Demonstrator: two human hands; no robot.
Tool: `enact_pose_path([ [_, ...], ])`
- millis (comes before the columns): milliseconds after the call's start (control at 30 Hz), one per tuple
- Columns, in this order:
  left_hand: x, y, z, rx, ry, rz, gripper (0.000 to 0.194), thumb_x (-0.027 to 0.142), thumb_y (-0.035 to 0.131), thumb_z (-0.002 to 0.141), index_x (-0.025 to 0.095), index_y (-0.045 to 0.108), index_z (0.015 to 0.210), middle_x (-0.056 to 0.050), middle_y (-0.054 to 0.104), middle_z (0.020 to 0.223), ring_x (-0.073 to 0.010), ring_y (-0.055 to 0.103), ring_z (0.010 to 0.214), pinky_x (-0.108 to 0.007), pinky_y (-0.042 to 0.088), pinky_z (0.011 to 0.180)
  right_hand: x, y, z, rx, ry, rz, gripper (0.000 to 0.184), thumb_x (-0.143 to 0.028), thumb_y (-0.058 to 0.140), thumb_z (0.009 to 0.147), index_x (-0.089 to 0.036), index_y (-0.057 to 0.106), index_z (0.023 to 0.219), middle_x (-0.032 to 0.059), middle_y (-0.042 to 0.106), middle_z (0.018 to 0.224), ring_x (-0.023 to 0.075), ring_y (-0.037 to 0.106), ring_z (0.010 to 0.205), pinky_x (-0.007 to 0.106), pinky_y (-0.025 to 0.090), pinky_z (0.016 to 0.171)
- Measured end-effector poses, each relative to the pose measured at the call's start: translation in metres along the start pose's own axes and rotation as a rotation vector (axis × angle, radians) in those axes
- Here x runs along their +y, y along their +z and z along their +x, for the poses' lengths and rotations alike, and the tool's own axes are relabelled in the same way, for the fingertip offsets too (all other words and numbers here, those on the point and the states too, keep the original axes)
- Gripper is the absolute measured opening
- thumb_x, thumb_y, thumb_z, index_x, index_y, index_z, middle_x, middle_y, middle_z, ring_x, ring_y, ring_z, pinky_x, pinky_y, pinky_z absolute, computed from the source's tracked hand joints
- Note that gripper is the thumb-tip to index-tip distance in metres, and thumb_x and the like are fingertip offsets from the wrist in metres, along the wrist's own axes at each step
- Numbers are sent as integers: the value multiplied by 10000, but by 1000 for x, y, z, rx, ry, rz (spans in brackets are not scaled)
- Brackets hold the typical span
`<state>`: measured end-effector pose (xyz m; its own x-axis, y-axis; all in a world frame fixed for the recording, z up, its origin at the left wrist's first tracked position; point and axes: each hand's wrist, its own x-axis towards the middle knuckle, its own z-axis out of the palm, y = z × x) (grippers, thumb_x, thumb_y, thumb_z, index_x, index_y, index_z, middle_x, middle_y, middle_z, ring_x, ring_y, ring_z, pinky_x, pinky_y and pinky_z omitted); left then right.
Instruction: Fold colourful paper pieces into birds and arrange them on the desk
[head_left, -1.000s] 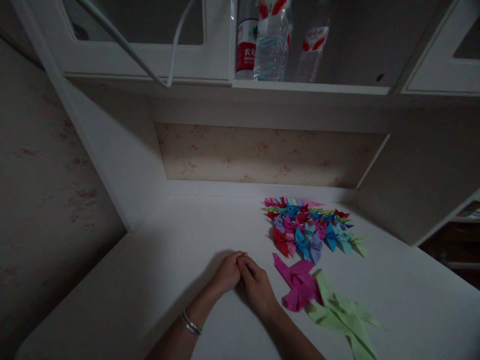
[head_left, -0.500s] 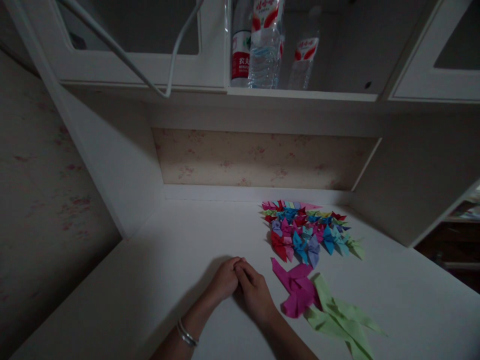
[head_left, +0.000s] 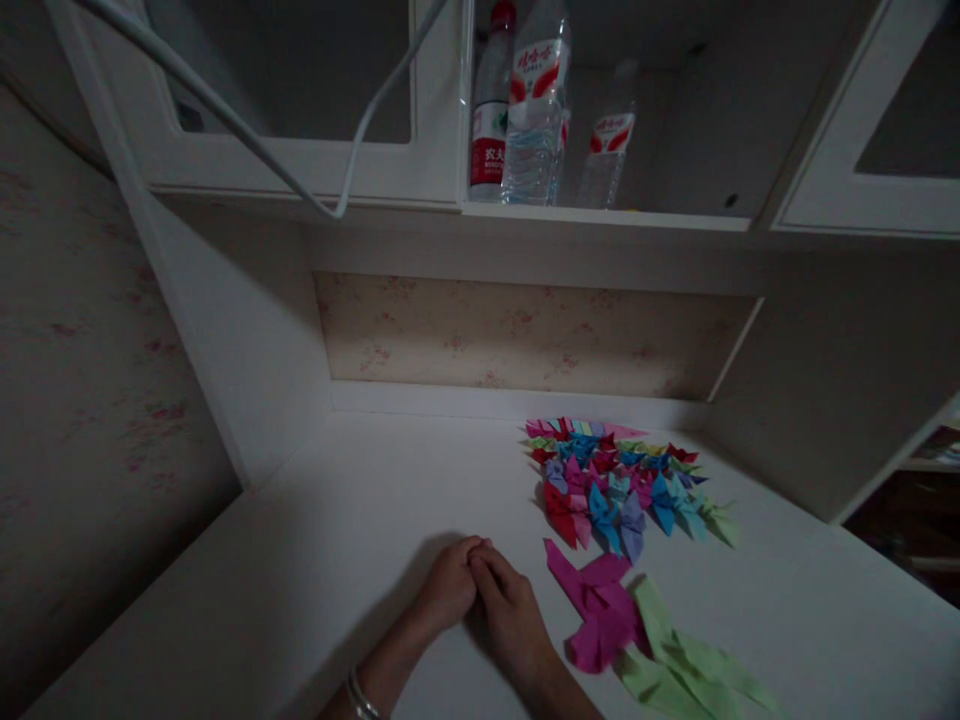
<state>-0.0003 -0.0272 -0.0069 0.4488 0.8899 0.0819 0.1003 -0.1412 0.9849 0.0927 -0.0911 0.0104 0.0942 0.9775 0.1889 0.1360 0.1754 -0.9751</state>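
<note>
My left hand (head_left: 448,590) and my right hand (head_left: 511,610) rest side by side on the white desk (head_left: 315,560), fingertips touching, fingers curled and pressed together. Whether anything lies between them is hidden. A silver bracelet (head_left: 360,697) circles my left wrist. Just right of my right hand lies a large folded magenta paper shape (head_left: 600,605), and beside it a large light green folded paper shape (head_left: 682,670). Behind those lies a cluster of several small coloured origami pieces (head_left: 615,475).
A shelf above the desk holds three plastic water bottles (head_left: 536,110). A white cable (head_left: 247,130) hangs across the upper left cabinet. A floral wall panel (head_left: 525,335) backs the desk, and white side panels close it in left and right.
The camera has tilted up slightly, so everything sits lower in the picture. My hands have stayed together in the same place on the desk.
</note>
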Motion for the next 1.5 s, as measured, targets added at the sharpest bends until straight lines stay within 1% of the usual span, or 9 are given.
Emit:
enact_pose_path([
  [233, -4, 0, 1, -6, 20, 13, 180, 170, 432, 730, 151, 612, 730, -37, 664, 751, -169, 570, 728, -270, 427, 684, -2, -1, -2, -5, 5, -10, 370, -444, 449, 914, -187, 686, 1035, 46, 690, 918, 197, 620, 853, 274, 448, 784],
  [400, -6, 0, 0, 4, 41, 45, 194, 209, 437, 767, 152, 612, 707, -32, 660, 726, -166, 563, 711, -263, 417, 665, 0, -1, -2, 4, 6, -32, 393, -474, 458, 900, -188, 693, 1033, 52, 687, 909, 203, 612, 838, 277, 451, 769],
  [500, -4, 1, -1, 3, 28, 29, 192, 215, 441, 771, 157, 604, 687, -25, 647, 704, -159, 554, 693, -254, 411, 652, -1, -2, -2, -1, 22, -46, 407, -483, 446, 899, -184, 693, 1020, 49, 687, 882, 203, 612, 826, 276, 453, 772],
  [700, -5, 1, 0, 3, 13, 16, 181, 187, 442, 747, 156, 617, 712, -41, 662, 742, -170, 561, 725, -261, 415, 681, -3, -2, -1, -21, 39, -27, 389, -468, 447, 904, -194, 683, 1046, 49, 689, 938, 210, 615, 896, 279, 448, 816],
  [900, -2, 1, -1, 19, -6, 21, 178, 192, 451, 732, 160, 626, 719, -43, 666, 748, -178, 565, 737, -268, 418, 710, 0, -2, -2, -33, 41, 1, 383, -463, 449, 905, -199, 674, 1068, 48, 687, 962, 199, 622, 890, 269, 457, 804],
  [1033, -3, 2, -1, 9, -25, -3, 169, 210, 456, 732, 161, 615, 698, -35, 655, 716, -171, 555, 705, -262, 412, 669, 2, -2, -1, -28, 28, -7, 390, -475, 472, 887, -191, 685, 1049, 59, 686, 988, 210, 617, 935, 275, 454, 842],
  [1200, -6, 2, 0, 16, -35, -22, 178, 191, 448, 713, 160, 622, 721, -40, 666, 745, -177, 566, 736, -264, 418, 679, 2, -3, 2, -43, 38, -29, 428, -521, 475, 864, -183, 692, 1011, 62, 694, 946, 218, 631, 888, 275, 474, 801],
  [1400, -8, 3, 0, 18, -35, -16, 197, 209, 444, 727, 153, 632, 729, -43, 662, 724, -181, 563, 734, -270, 420, 688, 3, -5, 3, -63, 28, -62, 428, -526, 467, 865, -182, 690, 988, 55, 691, 875, 217, 630, 882, 270, 475, 812],
  [1500, -10, 4, 1, 21, -34, -24, 182, 224, 450, 739, 159, 616, 701, -38, 653, 708, -173, 548, 706, -264, 410, 661, 4, -6, 3, -71, 24, -68, 418, -513, 474, 865, -188, 693, 1008, 65, 692, 942, 225, 628, 926, 283, 468, 848],
])
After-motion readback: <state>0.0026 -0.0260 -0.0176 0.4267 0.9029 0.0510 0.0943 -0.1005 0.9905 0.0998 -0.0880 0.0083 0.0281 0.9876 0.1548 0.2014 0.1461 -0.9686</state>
